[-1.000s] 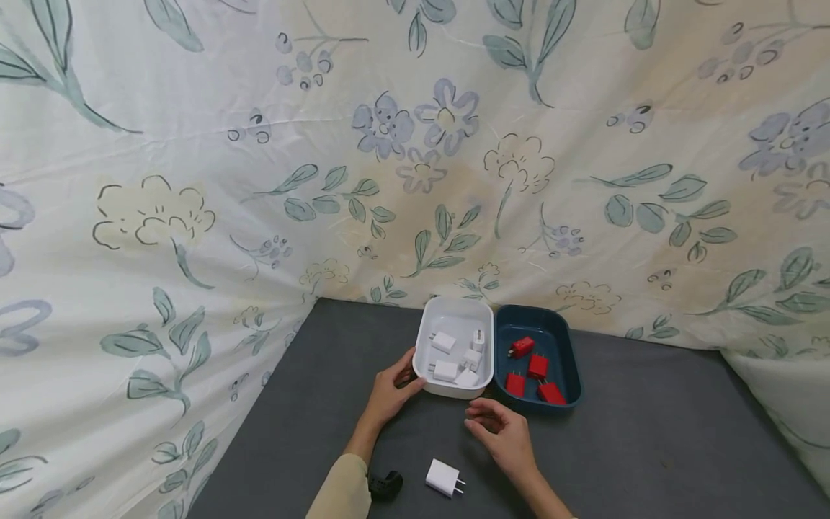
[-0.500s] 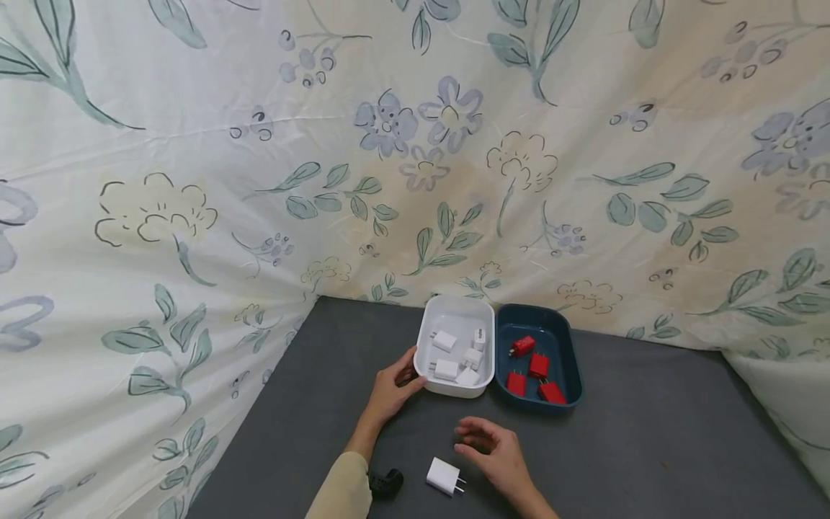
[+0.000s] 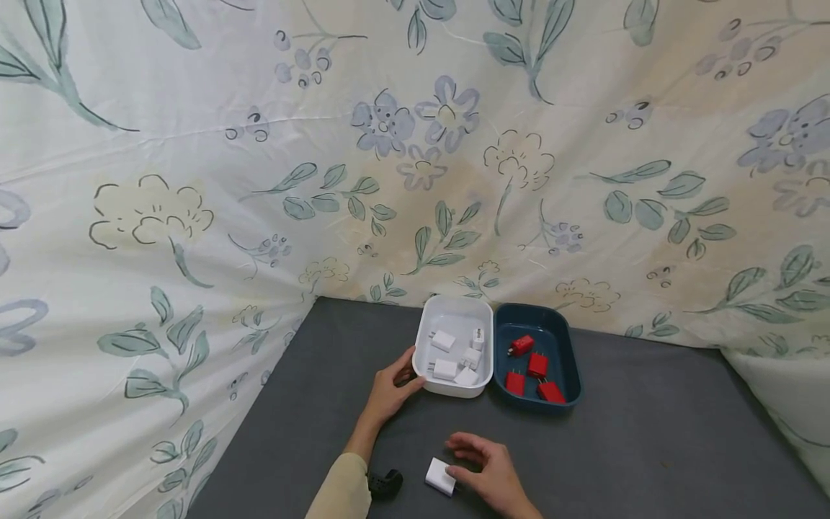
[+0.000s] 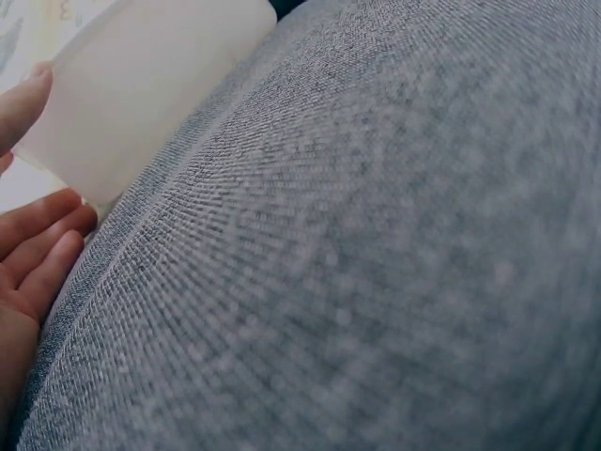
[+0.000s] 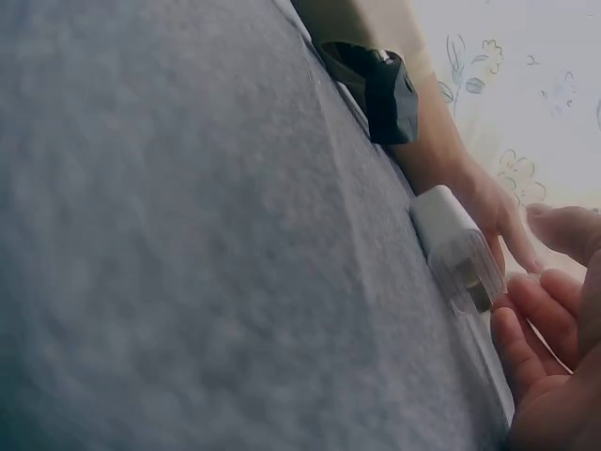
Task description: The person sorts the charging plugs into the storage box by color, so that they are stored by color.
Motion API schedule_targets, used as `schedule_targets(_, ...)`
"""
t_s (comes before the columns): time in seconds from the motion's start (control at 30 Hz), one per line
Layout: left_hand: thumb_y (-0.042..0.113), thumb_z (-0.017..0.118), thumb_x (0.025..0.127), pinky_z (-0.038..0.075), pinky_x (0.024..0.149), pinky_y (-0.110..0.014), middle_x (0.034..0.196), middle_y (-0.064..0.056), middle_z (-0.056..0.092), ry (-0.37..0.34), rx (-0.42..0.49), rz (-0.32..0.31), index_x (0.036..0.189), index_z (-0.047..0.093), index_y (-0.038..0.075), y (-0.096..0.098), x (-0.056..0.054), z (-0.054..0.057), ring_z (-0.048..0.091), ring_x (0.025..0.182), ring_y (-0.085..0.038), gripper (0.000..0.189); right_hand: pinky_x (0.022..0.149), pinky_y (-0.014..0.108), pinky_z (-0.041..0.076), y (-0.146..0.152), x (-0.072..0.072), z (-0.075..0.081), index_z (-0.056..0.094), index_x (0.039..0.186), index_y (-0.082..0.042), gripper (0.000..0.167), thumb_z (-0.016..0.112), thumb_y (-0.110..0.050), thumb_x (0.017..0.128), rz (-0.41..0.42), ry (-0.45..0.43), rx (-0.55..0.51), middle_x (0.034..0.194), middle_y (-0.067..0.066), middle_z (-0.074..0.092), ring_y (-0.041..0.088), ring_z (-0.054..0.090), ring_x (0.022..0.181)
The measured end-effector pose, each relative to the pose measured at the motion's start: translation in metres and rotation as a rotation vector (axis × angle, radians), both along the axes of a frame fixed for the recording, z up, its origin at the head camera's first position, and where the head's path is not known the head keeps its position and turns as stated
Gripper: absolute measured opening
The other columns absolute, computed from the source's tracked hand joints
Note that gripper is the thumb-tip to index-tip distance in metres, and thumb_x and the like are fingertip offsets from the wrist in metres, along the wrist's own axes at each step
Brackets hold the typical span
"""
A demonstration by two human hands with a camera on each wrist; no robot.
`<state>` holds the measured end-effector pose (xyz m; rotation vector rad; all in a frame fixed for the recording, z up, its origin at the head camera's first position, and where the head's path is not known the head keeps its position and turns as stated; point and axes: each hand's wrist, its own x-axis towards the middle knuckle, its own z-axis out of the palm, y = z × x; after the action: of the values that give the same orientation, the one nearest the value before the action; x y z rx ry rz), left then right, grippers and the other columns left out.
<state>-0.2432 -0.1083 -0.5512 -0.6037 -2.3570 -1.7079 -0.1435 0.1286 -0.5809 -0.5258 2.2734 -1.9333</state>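
Note:
A white charger plug (image 3: 440, 476) lies on the dark cloth, its prongs mostly hidden by my right thumb in the head view. My right hand (image 3: 489, 472) is low at its right side, fingers loosely bent and apart from the thumb. In the right wrist view the charger (image 5: 446, 224) sits just past the fingertips, not gripped; touching cannot be told. My left hand (image 3: 387, 393) rests against the near left corner of a white bin (image 3: 452, 390), thumb on its front and relaxed fingers along its side. Several white chargers (image 3: 444, 369) lie inside that bin.
A dark blue bin (image 3: 570, 360) holding several red chargers (image 3: 537, 365) stands right beside the white one. A black band (image 3: 386, 485) is around the left wrist. A patterned cloth (image 3: 389, 216) hangs behind and left of the table.
My right hand has moved down and slightly left, from in front of the bins to beside the single white charger. The left hand, bins and chargers stay put.

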Motion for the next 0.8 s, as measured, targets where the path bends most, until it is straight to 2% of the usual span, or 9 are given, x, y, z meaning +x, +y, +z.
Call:
schedule_targets(0.1, 0.013, 0.070, 0.090, 0.049, 0.097, -0.058, 0.129, -0.030, 0.059, -0.015, -0.006, -0.009, 0.146, 0.039, -0.004, -0.001, 0.000, 0.002, 0.059, 0.118, -0.044, 0.066, 0.089, 0.023, 0.057, -0.001, 0.001, -0.001, 0.062, 0.121, 0.006, 0.050, 0.080, -0.015, 0.079, 0.044, -0.009, 0.017, 0.114, 0.020, 0.070, 0.014, 0.069, 0.102)
schedule_targets(0.2, 0.012, 0.070, 0.090, 0.049, 0.096, -0.057, 0.129, -0.029, 0.060, -0.010, -0.001, -0.006, 0.146, 0.040, -0.004, -0.001, -0.001, 0.000, 0.060, 0.117, -0.043, 0.065, 0.089, 0.022, 0.057, 0.000, 0.002, -0.004, 0.062, 0.122, 0.006, 0.051, 0.080, -0.016, 0.080, 0.088, 0.011, 0.028, 0.114, 0.020, 0.070, 0.011, 0.068, 0.101)
schedule_targets(0.33, 0.011, 0.069, 0.090, 0.051, 0.095, -0.057, 0.128, -0.029, 0.061, 0.017, 0.008, 0.007, 0.145, 0.040, -0.004, -0.001, -0.006, -0.010, 0.060, 0.116, -0.043, 0.065, 0.088, 0.022, 0.057, 0.001, 0.004, -0.007, 0.061, 0.122, 0.008, 0.051, 0.079, -0.014, 0.080, 0.140, 0.059, 0.018, 0.113, 0.023, 0.069, 0.009, 0.068, 0.101)
schedule_targets(0.53, 0.016, 0.071, 0.089, 0.052, 0.095, -0.054, 0.130, -0.020, 0.063, 0.022, 0.020, 0.047, 0.147, 0.042, 0.009, -0.002, -0.019, -0.036, 0.062, 0.118, -0.035, 0.065, 0.089, 0.022, 0.057, 0.001, 0.004, -0.007, 0.062, 0.121, 0.006, 0.052, 0.081, -0.017, 0.079, 0.187, 0.087, 0.009, 0.112, 0.022, 0.070, 0.008, 0.068, 0.103)
schedule_targets(0.67, 0.024, 0.073, 0.089, 0.054, 0.096, -0.044, 0.131, -0.012, 0.064, 0.006, 0.005, 0.060, 0.148, 0.043, 0.017, -0.004, -0.021, -0.041, 0.063, 0.118, -0.026, 0.066, 0.091, 0.022, 0.056, 0.001, 0.004, -0.007, 0.062, 0.122, 0.004, 0.055, 0.082, -0.019, 0.077, 0.235, 0.079, 0.013, 0.116, 0.021, 0.069, 0.009, 0.067, 0.105)
schedule_targets(0.8, 0.030, 0.072, 0.089, 0.055, 0.097, -0.039, 0.130, -0.009, 0.065, 0.001, -0.011, 0.058, 0.148, 0.043, 0.019, -0.003, -0.022, -0.042, 0.063, 0.118, -0.022, 0.067, 0.091, 0.022, 0.056, 0.003, 0.003, -0.008, 0.063, 0.122, 0.002, 0.055, 0.083, -0.020, 0.076, 0.252, 0.097, 0.030, 0.117, 0.020, 0.069, 0.011, 0.067, 0.106)
